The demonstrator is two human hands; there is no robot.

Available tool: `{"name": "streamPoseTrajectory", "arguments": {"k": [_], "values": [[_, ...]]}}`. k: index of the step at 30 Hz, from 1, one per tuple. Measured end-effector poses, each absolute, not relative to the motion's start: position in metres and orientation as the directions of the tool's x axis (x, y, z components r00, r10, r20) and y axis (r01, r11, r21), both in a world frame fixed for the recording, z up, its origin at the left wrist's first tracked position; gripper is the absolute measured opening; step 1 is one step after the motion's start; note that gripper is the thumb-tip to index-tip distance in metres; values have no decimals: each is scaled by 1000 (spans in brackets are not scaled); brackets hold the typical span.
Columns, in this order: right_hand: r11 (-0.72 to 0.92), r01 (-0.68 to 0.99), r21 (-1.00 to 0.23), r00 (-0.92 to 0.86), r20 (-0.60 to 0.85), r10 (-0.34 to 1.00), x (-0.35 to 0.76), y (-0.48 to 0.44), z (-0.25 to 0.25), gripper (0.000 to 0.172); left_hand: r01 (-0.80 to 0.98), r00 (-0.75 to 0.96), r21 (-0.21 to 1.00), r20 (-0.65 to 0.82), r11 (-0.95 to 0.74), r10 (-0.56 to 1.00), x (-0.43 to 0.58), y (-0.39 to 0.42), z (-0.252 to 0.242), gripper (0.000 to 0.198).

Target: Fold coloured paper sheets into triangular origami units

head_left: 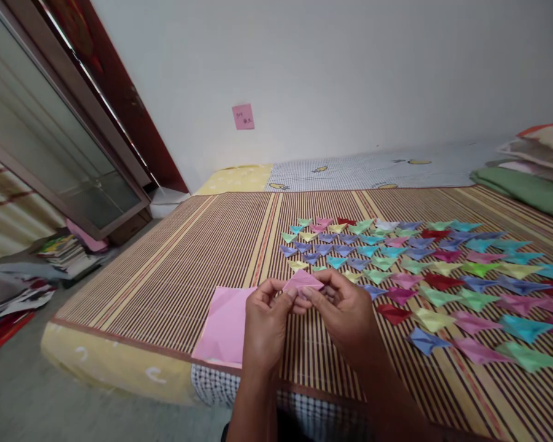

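Between my two hands is a small folded piece of pink paper (pixel 303 280), held up over the striped mat. My left hand (pixel 268 307) pinches its left side between thumb and fingers. On the other side, my right hand (pixel 345 310) grips the right edge, thumb pressed on the front. Some fingers are hidden behind the paper. A stack of square pink paper (pixel 223 322) lies just left of my left hand, partly covered by it. To the right, many folded paper pieces (pixel 437 319) in several colours lie in rows.
The striped bamboo mat (pixel 166 276) covers a bed, whose front edge hangs over the floor. A pink note (pixel 243 116) is stuck on the wall. Folded bedding (pixel 525 187) sits at the far right. A glass-panelled door (pixel 64 110) stands at left, near piled books (pixel 67 253).
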State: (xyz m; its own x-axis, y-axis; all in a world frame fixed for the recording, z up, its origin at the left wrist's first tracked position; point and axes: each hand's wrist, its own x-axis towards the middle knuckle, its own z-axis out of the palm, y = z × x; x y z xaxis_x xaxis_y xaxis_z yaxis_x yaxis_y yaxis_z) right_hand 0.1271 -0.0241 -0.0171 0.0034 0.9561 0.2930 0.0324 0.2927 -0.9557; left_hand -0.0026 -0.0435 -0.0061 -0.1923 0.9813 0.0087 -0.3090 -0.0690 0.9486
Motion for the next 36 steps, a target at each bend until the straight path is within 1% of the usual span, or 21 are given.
{"name": "streamPoseTrajectory", "arguments": {"k": [3, 8, 12, 14, 18, 21, 24, 28, 30, 33, 36], "values": [[273, -29, -962, 4, 273, 962, 128, -23, -21, 12, -326, -180, 941, 31, -90, 983, -5, -41, -11, 17], [353, 24, -935, -51, 352, 935, 130, -23, -19, 13, -363, -175, 924, 64, -125, 982, -10, -39, -16, 10], [397, -16, -918, -33, 398, 917, 131, -21, -20, 11, -381, -170, 917, 55, -117, 984, -9, -40, -14, 9], [363, -47, -930, -28, 365, 931, 131, -21, -22, 11, -388, -173, 915, 50, -114, 984, -8, -40, -13, 10], [246, -128, -961, 2, 248, 969, 130, -23, -19, 13, -388, -185, 911, 75, -143, 980, -7, -40, -13, 10], [224, -145, -964, 24, 223, 975, 130, -25, -13, 10, -353, -177, 915, 139, -195, 974, -7, -40, -14, 6], [251, -149, -956, 20, 251, 968, 129, -25, -10, 8, -300, -178, 923, 196, -243, 964, -6, -42, -12, 4], [233, -185, -955, -2, 237, 971, 130, -26, -8, 6, -143, -237, 942, 265, -303, 935, -4, -47, -7, 9], [222, -202, -954, -11, 229, 973, 131, -27, -7, 6, -62, -237, 931, 336, -359, 912, -4, -48, -5, 6], [239, -243, -940, -30, 253, 967, 131, -26, -8, 7, -50, -213, 903, 409, -427, 887, -5, -49, -3, 7], [267, -284, -921, -57, 294, 954, 132, -25, -12, 7, -55, -225, 902, 407, -429, 885, -8, -49, -2, 9]]}}
